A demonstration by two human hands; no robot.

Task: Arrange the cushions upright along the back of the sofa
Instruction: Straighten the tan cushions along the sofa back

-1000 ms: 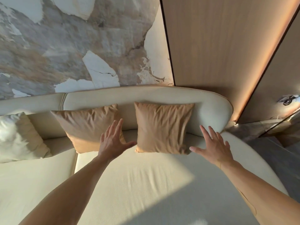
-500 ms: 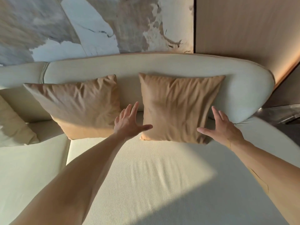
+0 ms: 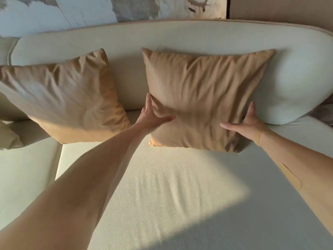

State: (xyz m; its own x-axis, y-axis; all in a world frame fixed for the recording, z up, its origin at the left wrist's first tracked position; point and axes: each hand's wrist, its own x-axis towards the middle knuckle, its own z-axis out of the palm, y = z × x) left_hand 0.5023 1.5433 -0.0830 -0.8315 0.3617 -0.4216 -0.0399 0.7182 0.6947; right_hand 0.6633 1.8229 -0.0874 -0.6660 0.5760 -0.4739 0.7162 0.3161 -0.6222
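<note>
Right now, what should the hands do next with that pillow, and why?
Probably close both hands on the right tan cushion and stand it straighter against the sofa back. The left hand and right hand already cup its lower sides, and it leans slightly.

Two cushions lean against the sofa back [image 3: 180, 36], one [image 3: 64, 98] left, the other [image 3: 203, 91] right, apart, both on the seat [image 3: 171, 186]; a left hand [image 3: 151, 120] and right hand [image 3: 250, 123] flank the right cushion's sides
</note>
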